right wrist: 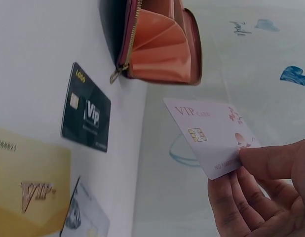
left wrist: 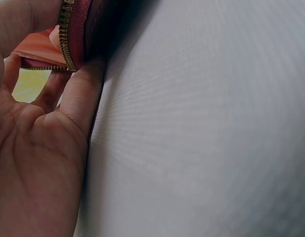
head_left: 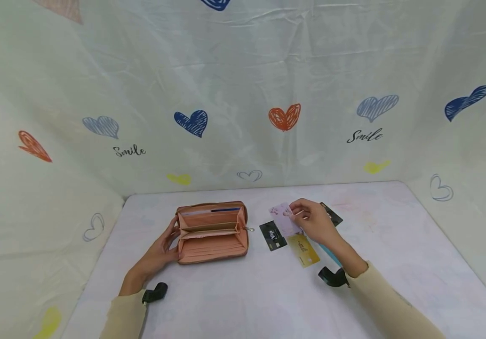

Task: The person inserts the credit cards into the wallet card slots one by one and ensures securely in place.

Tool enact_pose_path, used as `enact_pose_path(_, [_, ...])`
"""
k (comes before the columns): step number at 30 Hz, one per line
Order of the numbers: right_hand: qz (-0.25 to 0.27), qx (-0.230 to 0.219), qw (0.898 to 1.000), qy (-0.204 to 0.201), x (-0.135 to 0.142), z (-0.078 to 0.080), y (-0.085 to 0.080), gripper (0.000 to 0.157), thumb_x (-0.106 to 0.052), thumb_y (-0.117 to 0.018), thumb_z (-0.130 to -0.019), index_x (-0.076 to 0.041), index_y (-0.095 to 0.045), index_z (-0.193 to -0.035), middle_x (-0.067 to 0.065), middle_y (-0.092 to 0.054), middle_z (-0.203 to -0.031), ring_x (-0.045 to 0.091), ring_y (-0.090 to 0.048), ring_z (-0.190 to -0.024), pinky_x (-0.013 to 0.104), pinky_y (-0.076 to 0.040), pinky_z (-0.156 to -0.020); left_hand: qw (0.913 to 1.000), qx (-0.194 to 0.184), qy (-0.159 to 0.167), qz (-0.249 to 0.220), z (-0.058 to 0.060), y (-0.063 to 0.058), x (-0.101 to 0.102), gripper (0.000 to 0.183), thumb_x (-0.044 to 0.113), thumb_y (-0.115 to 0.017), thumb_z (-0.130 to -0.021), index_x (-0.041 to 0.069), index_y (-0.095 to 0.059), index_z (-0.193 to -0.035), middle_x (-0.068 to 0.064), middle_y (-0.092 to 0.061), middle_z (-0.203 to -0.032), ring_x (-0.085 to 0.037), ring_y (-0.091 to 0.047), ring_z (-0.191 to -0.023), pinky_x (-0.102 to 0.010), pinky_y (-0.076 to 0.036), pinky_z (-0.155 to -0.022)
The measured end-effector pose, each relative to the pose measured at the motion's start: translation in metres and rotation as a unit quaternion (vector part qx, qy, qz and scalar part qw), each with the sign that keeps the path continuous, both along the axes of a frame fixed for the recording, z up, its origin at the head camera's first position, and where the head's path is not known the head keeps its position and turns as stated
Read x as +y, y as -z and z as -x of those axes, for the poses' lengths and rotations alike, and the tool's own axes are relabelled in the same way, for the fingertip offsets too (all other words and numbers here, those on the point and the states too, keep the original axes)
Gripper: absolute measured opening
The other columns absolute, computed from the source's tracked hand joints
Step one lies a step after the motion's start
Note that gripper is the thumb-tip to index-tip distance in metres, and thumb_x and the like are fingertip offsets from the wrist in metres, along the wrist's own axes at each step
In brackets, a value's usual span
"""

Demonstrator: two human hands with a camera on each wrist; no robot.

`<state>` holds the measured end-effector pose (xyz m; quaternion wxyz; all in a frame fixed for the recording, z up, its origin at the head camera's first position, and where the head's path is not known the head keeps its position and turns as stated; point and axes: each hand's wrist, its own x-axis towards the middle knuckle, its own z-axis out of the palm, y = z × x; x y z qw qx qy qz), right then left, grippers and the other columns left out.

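Note:
An orange-lined zip wallet (head_left: 213,247) lies spread wide on the table, its pockets and brass zip showing. My left hand (head_left: 162,252) grips its left edge, with fingers about the zipped rim (left wrist: 68,37) in the left wrist view. Between thumb and fingers, my right hand (head_left: 316,223) pinches a pale pink VIP card (right wrist: 207,133), lifted off the table in the right wrist view. Near that hand lie a black VIP card (head_left: 273,235), a gold card (head_left: 304,250) and another black card (head_left: 331,214), partly hidden by the hand.
A blue card-like piece (head_left: 330,254) shows partly from under the right forearm. Beside the gold card lies a silvery card (right wrist: 88,210) in the right wrist view. Behind the table (head_left: 234,301) hangs a pale sheet (head_left: 234,84) printed with hearts.

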<state>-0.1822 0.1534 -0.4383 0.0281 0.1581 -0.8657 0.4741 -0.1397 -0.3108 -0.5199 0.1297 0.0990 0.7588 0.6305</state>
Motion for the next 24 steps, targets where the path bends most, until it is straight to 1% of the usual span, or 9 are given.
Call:
enact_pose_path(3, [0.003, 0.003, 1.000, -0.008, -0.010, 0.003, 0.000, 0.018, 0.009, -0.067, -0.096, 0.005, -0.070, -0.113, 0.016, -0.072, -0.103, 0.026, -0.070, -0.090, 0.031, -0.058, -0.081, 1.0000, -0.006, -0.001, 0.001, 0.000, 0.000, 0.000, 0.117, -0.002, -0.078, -0.091, 0.022, 0.003, -0.171, -0.026, -0.011, -0.163, -0.050, -0.001, -0.158, -0.007, -0.038, -0.102])
enact_pose_path(7, [0.018, 0.007, 1.000, -0.023, -0.023, 0.008, 0.001, 0.018, 0.010, -0.068, -0.095, 0.006, -0.070, -0.112, 0.018, -0.072, -0.103, 0.028, -0.071, -0.089, 0.029, -0.057, -0.078, 0.9999, -0.010, -0.001, -0.003, 0.000, 0.000, -0.001, 0.117, -0.003, -0.078, -0.091, 0.023, 0.003, -0.172, -0.027, -0.009, -0.165, -0.049, -0.001, -0.159, -0.007, -0.038, -0.102])
enact_pose_path(11, [0.037, -0.002, 0.999, -0.037, -0.038, 0.011, 0.000, 0.019, 0.011, -0.067, -0.095, 0.005, -0.069, -0.113, 0.017, -0.071, -0.103, 0.027, -0.071, -0.089, 0.027, -0.056, -0.074, 0.9999, -0.008, 0.001, -0.010, 0.000, 0.000, -0.001, 0.117, -0.005, -0.078, -0.091, 0.021, 0.003, -0.171, -0.029, -0.008, -0.165, -0.049, 0.001, -0.159, -0.007, -0.038, -0.102])
enact_pose_path(14, [0.047, 0.001, 0.998, -0.048, -0.050, 0.012, 0.000, 0.020, 0.012, -0.067, -0.095, 0.005, -0.068, -0.113, 0.017, -0.070, -0.102, 0.028, -0.071, -0.088, 0.028, -0.056, -0.074, 0.9999, -0.008, 0.001, -0.012, 0.000, 0.000, -0.001, 0.117, -0.005, -0.078, -0.090, 0.018, 0.004, -0.171, -0.031, -0.009, -0.164, -0.049, 0.002, -0.159, -0.007, -0.038, -0.102])
enact_pose_path(18, [0.064, 0.013, 0.996, -0.056, -0.066, 0.014, -0.002, 0.019, 0.013, -0.066, -0.094, 0.005, -0.069, -0.112, 0.018, -0.070, -0.101, 0.027, -0.071, -0.086, 0.031, -0.057, -0.075, 0.9999, -0.009, -0.002, -0.012, 0.001, 0.001, -0.001, 0.118, -0.005, -0.079, -0.089, 0.018, 0.003, -0.171, -0.030, -0.009, -0.166, -0.048, 0.000, -0.159, -0.008, -0.038, -0.102])
enact_pose_path(24, [0.085, 0.024, 0.994, -0.056, -0.085, 0.022, 0.001, 0.018, 0.012, -0.067, -0.095, 0.005, -0.069, -0.111, 0.018, -0.070, -0.101, 0.028, -0.071, -0.085, 0.028, -0.053, -0.070, 0.9999, -0.004, 0.004, -0.015, 0.001, -0.001, 0.000, 0.118, -0.007, -0.077, -0.090, 0.018, 0.004, -0.171, -0.028, -0.009, -0.165, -0.049, -0.001, -0.159, -0.009, -0.039, -0.103])
